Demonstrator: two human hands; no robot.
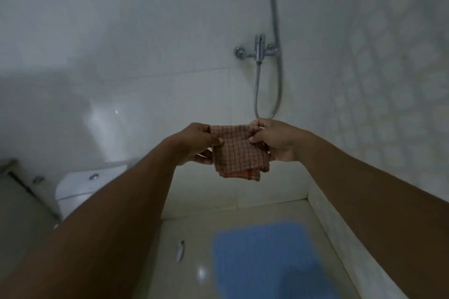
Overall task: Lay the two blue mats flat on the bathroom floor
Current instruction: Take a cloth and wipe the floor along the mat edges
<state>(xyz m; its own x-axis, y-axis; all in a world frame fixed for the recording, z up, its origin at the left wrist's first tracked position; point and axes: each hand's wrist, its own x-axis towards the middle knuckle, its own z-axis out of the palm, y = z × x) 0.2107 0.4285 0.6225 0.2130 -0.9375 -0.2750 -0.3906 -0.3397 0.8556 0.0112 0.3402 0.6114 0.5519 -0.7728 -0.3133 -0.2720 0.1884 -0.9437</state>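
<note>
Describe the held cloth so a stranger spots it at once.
Find the chrome shower mixer on the white wall. Below it, the left hand and right hand hold a folded cloth. It is reddish-brown and checked, unlike the plain blue mat on the floor.

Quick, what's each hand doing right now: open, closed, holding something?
Left hand: grips the left edge of the checked cloth.
Right hand: grips the same cloth's right edge.
</note>
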